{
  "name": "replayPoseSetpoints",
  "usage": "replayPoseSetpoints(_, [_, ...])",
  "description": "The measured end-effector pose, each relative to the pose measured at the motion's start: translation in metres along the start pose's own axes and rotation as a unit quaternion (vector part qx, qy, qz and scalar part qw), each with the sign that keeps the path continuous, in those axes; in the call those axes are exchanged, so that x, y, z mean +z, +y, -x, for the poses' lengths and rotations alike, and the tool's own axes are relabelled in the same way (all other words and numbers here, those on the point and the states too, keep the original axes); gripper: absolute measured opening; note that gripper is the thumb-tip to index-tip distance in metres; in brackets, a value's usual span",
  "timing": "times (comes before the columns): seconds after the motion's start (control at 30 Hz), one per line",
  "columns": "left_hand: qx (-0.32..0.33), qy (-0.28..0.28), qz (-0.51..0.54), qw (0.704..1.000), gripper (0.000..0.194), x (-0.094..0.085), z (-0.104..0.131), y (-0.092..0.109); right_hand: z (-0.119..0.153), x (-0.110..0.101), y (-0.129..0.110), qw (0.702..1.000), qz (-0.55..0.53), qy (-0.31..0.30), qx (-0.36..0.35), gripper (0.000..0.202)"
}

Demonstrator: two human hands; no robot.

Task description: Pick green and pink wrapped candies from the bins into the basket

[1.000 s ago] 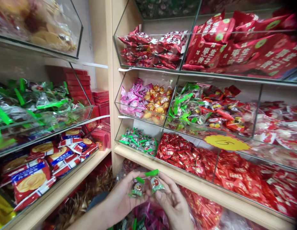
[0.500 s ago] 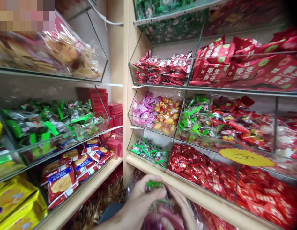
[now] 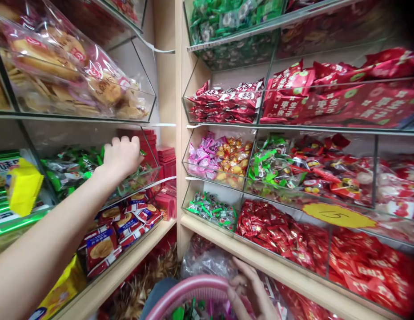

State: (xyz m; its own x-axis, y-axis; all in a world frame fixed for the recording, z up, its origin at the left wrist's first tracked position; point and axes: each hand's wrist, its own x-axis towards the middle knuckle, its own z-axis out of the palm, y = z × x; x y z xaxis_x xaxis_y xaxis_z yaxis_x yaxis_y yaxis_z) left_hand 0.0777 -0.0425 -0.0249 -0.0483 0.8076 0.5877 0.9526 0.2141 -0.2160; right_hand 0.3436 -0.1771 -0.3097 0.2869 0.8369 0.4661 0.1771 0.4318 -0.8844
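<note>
Right hand (image 3: 251, 293) at a pink basket (image 3: 196, 282), left hand (image 3: 122, 155) over a bin of green-ended snack packets (image 3: 73, 164).

Nearest, the basket sits low in view with green-ended wrapped sweets (image 3: 191, 311) inside; the right hand is at its right rim, fingers loosely bent and apart, with nothing visible between them. Just beyond the rim lies a clear plastic bag (image 3: 208, 262). To the left, the forearm reaches over biscuit packets (image 3: 100, 246) in red, white and blue; the left hand is curled, knuckles up, at the green-ended packets in the clear-fronted bin, and whether it grasps one cannot be told. Farther off, the facing shelf holds small red-wrapped sweets (image 3: 267, 224), a yellow price tag (image 3: 338, 215) marked 15, and, higher, large red packets (image 3: 287, 89).
</note>
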Motion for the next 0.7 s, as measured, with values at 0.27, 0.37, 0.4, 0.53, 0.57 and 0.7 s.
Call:
replayPoseSetpoints(0.27, [0.008,0.003,-0.024,1.000,0.063,0.023,0.002,0.010,0.003,-0.002,0.007,0.998,-0.054,-0.012,0.025,0.042])
replayPoseSetpoints(0.37, [0.023,0.059,-0.033,0.997,0.061,0.023,0.009,0.015,0.001,-0.001,0.005,0.998,-0.054,-0.008,0.031,0.043])
replayPoseSetpoints(0.4, [0.027,0.078,-0.034,0.996,0.061,0.023,0.012,0.017,0.001,-0.001,0.004,0.998,-0.053,-0.008,0.034,0.044])
replayPoseSetpoints(0.53, [0.046,0.144,0.011,0.988,0.063,0.022,0.023,0.022,0.000,0.000,0.001,0.997,-0.053,-0.023,0.046,0.043])
replayPoseSetpoints(0.57, [0.050,0.154,0.027,0.986,0.063,0.021,0.025,0.023,-0.001,0.000,0.001,0.997,-0.055,-0.027,0.049,0.043])
replayPoseSetpoints(0.7, [0.056,0.160,0.049,0.984,0.059,0.019,0.032,0.027,0.000,0.000,-0.001,0.996,-0.059,-0.038,0.061,0.042])
